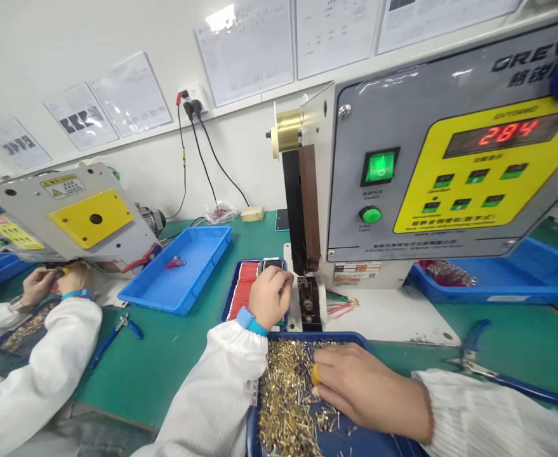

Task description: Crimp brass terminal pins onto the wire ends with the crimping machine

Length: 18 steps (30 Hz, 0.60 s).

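Nearest you, a blue tray (307, 337) is holding a loose heap of brass terminals (288, 393), and your right hand (364, 393) is reaching into it with the fingers curled low, a yellow finger cot (315, 374) showing at the fingertip. That hand is partly closed, but you can't tell from this view whether it is gripping any terminals. They are lying every which way, with no shared long axis. Your left hand (270, 297), wearing a blue wristband (245, 319), is bunching its fingers over the far end of a dark wire tray (226, 311); whatever those fingers may be pinching is hidden, so that grip cannot be told either. Red wires (241, 289) are lying side by side in that tray, their long axes pointing away from you toward the wall. A crimping press (308, 298) is standing just beyond your left hand, its control panel (450, 184) reading 284. You seem to be working between terminals and wires beside the press, and the next move looks to call for separating a single terminal from the tangle. Blue-handled pliers (473, 355) are lying on the green mat (402, 355) to your right, while a co-worker's hands (59, 282) are working at another machine on your left
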Each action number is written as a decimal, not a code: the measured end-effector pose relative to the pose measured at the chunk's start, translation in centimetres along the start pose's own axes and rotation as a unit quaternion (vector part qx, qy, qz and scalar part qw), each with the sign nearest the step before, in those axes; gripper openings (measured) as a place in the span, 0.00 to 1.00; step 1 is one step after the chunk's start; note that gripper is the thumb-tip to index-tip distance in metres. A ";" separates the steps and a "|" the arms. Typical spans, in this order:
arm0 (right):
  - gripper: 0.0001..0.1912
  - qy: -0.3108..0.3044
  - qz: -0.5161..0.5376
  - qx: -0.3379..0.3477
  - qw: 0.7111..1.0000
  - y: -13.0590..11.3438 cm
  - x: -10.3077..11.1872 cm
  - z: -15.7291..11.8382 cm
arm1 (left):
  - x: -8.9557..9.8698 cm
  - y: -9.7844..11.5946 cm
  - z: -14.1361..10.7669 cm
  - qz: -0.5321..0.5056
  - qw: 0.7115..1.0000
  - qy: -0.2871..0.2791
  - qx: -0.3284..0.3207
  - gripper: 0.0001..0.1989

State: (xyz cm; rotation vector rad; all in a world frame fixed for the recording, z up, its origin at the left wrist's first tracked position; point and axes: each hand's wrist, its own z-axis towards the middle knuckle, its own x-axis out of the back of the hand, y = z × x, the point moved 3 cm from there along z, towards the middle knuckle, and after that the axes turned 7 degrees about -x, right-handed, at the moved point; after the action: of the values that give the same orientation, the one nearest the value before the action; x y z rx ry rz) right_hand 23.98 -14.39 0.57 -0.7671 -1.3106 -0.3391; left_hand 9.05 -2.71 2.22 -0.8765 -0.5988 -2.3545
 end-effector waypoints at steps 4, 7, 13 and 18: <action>0.07 0.005 0.004 -0.021 1.000 0.1 0.2 -0.1 | 1.2 -3.6 -0.1 0.098 0.977 -0.090 0.165 0.09; 0.05 0.001 0.013 -0.027 1.000 0.2 0.3 -0.1 | 2.3 -7.0 -1.0 0.158 0.926 -0.183 0.290 0.10; 0.06 0.013 0.021 -0.010 1.000 0.5 0.0 -0.3 | 2.9 -9.2 -1.9 0.172 0.900 -0.245 0.317 0.10; 0.07 0.041 0.049 -0.012 0.998 0.6 0.2 -0.2 | 2.4 -9.2 -1.9 0.179 0.900 -0.248 0.310 0.11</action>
State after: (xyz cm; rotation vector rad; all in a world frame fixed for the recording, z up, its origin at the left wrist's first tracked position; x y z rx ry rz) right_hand 24.58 -14.06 0.59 -0.8266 -1.1903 -0.3046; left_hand 0.92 2.24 0.62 -1.1508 -1.1935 -1.4563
